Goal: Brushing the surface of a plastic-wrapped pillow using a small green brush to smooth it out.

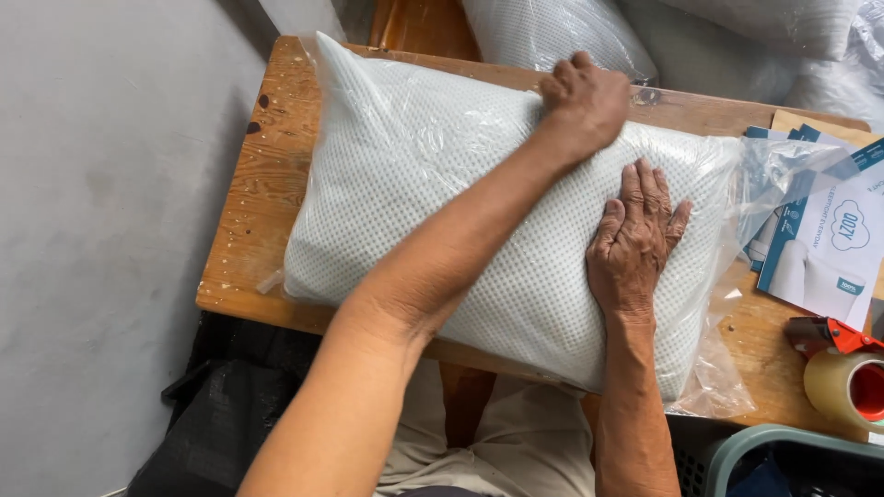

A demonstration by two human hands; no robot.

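The right hand (635,241) lies flat, fingers spread, on a bagged white pillow (442,212) lying across the wooden desk (267,175). Farther off, the left hand (585,101) presses down, fingers curled. Soft, light, slippery plastic: best gripped at the edges.

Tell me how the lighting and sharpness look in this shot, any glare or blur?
Head view: soft, even daylight with faint shadows only. The clear plastic bag around the white pillow shows mild sheen and wrinkle highlights, no harsh glare. Left hand is slightly blurred; right hand, lying flat, is sharp. The wooden table edge bows a little, hinting at wide-angle distortion.
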